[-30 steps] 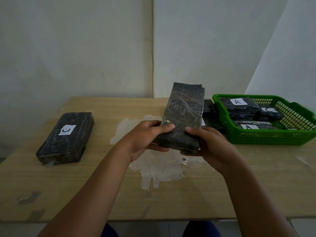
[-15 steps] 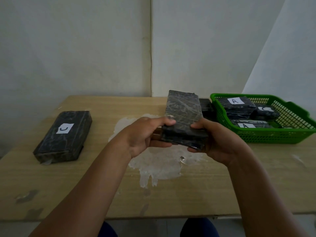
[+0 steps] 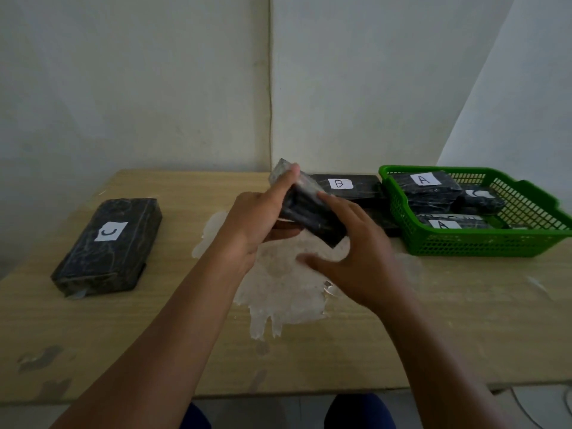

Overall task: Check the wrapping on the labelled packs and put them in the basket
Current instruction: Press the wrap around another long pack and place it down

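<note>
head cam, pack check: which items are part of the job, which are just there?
Job:
- held pack, gripped by left hand, right hand touching it
- pack B on the table
- pack C on the table
- packs A in green basket

Just there:
- white patch on table

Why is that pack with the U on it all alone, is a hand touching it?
Apart. The head view shows bare table between the U-labelled pack and the left hand.
</note>
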`<state>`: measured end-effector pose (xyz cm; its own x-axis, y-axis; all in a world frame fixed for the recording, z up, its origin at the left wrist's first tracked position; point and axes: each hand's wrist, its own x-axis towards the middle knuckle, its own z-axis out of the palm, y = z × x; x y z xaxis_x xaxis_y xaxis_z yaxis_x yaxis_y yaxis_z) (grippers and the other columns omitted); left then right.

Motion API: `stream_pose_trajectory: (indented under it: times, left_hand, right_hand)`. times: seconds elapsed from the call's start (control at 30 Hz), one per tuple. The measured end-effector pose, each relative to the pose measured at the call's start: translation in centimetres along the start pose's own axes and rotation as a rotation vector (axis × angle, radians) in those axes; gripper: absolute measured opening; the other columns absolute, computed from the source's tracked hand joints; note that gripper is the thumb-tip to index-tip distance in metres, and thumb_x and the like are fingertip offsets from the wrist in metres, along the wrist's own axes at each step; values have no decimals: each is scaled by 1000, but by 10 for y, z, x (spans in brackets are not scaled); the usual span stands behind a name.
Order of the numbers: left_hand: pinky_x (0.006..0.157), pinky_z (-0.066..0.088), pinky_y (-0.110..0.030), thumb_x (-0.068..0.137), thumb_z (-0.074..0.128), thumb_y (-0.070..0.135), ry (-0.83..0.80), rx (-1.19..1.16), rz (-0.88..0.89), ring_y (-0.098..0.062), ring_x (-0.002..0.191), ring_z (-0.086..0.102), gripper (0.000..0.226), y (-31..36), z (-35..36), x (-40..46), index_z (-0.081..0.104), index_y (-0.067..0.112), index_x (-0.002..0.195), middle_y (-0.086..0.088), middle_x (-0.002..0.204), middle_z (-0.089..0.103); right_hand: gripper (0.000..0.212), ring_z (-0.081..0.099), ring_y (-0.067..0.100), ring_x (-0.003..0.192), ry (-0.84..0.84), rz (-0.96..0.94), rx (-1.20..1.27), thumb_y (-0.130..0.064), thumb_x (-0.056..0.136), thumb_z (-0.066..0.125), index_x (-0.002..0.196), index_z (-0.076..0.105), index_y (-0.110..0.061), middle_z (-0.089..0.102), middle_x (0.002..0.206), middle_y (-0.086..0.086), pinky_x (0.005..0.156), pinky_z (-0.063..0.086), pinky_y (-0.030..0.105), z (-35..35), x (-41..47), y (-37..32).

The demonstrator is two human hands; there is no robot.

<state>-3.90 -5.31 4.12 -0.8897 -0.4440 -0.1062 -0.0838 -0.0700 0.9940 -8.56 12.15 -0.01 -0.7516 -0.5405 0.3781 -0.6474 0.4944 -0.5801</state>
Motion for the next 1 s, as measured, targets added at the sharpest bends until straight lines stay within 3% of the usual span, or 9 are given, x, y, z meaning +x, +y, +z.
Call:
stream_pose_trajectory:
  times: [0.13, 0.23, 0.3, 0.47, 0.63, 0.7, 0.8, 0.9, 1.0]
  left_hand:
    - [79, 64, -32, 110, 52, 34, -66, 74, 123, -19, 93, 79, 30, -6, 2, 7, 74, 20, 122, -6, 112, 79]
    - [101, 52, -29, 99, 61, 0, -6, 437, 348, -11, 121, 63, 44, -30, -16, 16, 69, 25, 134, 6, 130, 67]
    - [110, 46, -32, 88, 67, -5, 20, 613, 450, -15, 130, 55, 57, -43, -28, 18, 66, 25, 136, 6, 134, 57]
    - [116, 39, -42, 74, 94, 35, -74, 808, 497, -21, 140, 40, 88, -54, -41, 17, 51, 28, 150, 2, 150, 45]
    - [128, 15, -59, 64, 90, 64, -35, 1119, 584, -26, 158, 15, 112, -54, -46, 24, 37, 34, 159, -1, 168, 25]
    - [127, 19, -62, 63, 91, 64, -61, 1123, 561, -24, 156, 20, 110, -53, -56, 31, 40, 36, 156, 1, 166, 29]
    - [111, 44, -58, 58, 95, 62, -77, 1071, 524, -18, 147, 33, 104, -59, -82, 42, 47, 43, 148, 8, 156, 40]
    - [110, 45, -59, 56, 97, 59, -28, 1092, 481, -20, 147, 32, 101, -69, -107, 57, 51, 43, 145, 7, 156, 41]
    - [116, 39, -56, 56, 99, 53, 30, 1089, 427, -25, 149, 30, 101, -78, -125, 77, 54, 38, 144, 0, 159, 41]
  right_hand:
    - [43, 75, 3, 87, 363, 207, 465, -17, 86, 85, 125, 71, -29, 76, 99, -13, 76, 63, 22, 5, 13, 10]
    - [21, 79, 26, 91, 348, 460, 874, -19, 94, 77, 111, 74, -30, 79, 102, 7, 77, 66, 35, 6, 11, 19]
    - [16, 79, 36, 89, 338, 552, 979, -22, 96, 74, 112, 75, -22, 77, 107, 20, 79, 66, 40, 8, 9, 24]
    - [20, 79, 37, 86, 351, 595, 1007, -24, 98, 72, 115, 76, -14, 79, 103, 20, 74, 64, 38, 14, 7, 31]
    - [28, 79, 35, 83, 253, 680, 1081, -28, 100, 66, 117, 71, -7, 80, 99, 19, 70, 60, 38, 16, 13, 39]
    - [32, 79, 35, 86, 165, 697, 1072, -33, 102, 64, 120, 69, -7, 80, 99, 17, 71, 60, 39, 20, 16, 42]
    - [48, 79, 29, 94, -3, 627, 830, -52, 104, 57, 130, 65, -12, 78, 112, 14, 79, 63, 41, 36, 19, 46]
    - [83, 65, 23, 124, -141, 415, 68, -78, 97, 42, 157, 43, -21, 64, 143, 6, 100, 58, 46, 60, 22, 58]
    - [75, 33, 27, 153, -244, 269, -286, -62, 103, 48, 163, 29, -21, 38, 166, 5, 122, 33, 47, 80, 24, 65]
